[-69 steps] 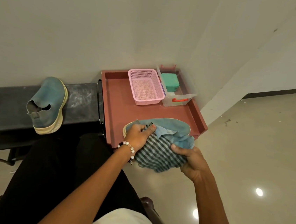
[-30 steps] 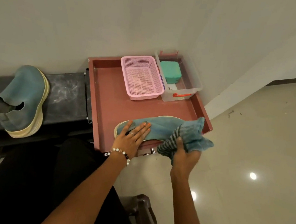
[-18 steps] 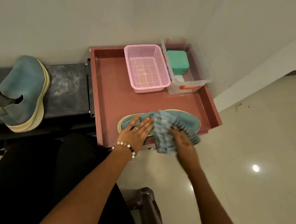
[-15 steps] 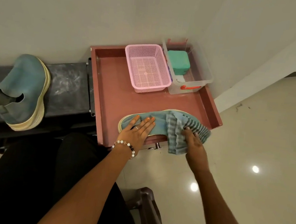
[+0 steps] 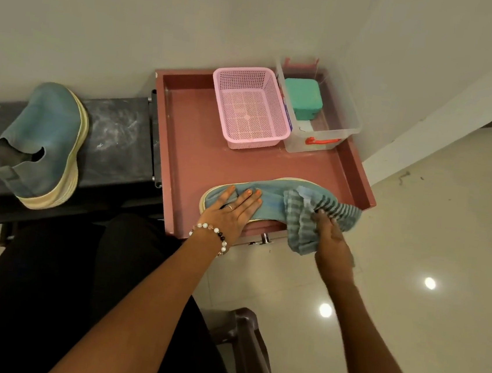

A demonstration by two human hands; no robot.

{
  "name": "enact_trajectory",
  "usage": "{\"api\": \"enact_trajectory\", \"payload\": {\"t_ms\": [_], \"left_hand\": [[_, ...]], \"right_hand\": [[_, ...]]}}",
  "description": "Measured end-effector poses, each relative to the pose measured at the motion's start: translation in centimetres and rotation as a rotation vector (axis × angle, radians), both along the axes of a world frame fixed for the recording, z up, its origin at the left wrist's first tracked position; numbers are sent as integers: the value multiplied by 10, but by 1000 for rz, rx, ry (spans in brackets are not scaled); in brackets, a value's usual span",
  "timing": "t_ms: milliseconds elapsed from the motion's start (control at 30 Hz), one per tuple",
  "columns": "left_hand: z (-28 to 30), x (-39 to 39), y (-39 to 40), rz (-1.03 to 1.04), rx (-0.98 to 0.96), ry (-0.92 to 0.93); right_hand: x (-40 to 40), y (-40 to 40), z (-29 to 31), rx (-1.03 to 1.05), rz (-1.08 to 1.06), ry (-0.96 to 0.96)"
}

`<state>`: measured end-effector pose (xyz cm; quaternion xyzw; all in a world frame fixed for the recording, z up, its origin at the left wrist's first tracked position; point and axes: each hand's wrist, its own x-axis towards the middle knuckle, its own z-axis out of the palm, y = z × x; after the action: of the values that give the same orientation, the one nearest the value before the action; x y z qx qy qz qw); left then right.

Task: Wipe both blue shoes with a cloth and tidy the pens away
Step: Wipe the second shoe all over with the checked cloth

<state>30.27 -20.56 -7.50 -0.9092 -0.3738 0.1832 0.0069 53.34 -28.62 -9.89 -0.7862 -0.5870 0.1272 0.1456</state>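
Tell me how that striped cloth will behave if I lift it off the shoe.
Probably floppy: the striped cloth drapes over the blue shoe and hangs past the tray's edge. Likely light, since the right hand bunches it easily. It should sag from one grip point, so gather it first.

A pink basket (image 5: pixel 248 107) and a clear box (image 5: pixel 324 140) holding a green case (image 5: pixel 302 98) are sitting side by side on a red tray (image 5: pixel 186 162), beside a dark bench (image 5: pixel 115 142).

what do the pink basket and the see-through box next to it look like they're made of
Pink mesh basket: apparently moulded plastic, matte, judging by its regular grid of holes and stiff rim. Clear box with red handle: likely glossy transparent plastic, since the teal case inside shows through its walls.
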Motion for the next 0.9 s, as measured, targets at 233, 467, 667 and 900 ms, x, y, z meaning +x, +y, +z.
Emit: {"api": "enact_trajectory", "payload": {"t_ms": [233, 467, 667, 900], "left_hand": [[5, 1, 0, -28, -20, 99], [-1, -1, -1, 4, -3, -13], [-4, -1, -1, 11, 4, 10], [-1, -1, 1, -44, -25, 62]], "right_hand": [[-116, 15, -17, 16, -177, 321], [-4, 0, 7, -109, 55, -4], [-91, 12, 0, -42, -219, 191], [-77, 5, 4, -68, 123, 277]]}}
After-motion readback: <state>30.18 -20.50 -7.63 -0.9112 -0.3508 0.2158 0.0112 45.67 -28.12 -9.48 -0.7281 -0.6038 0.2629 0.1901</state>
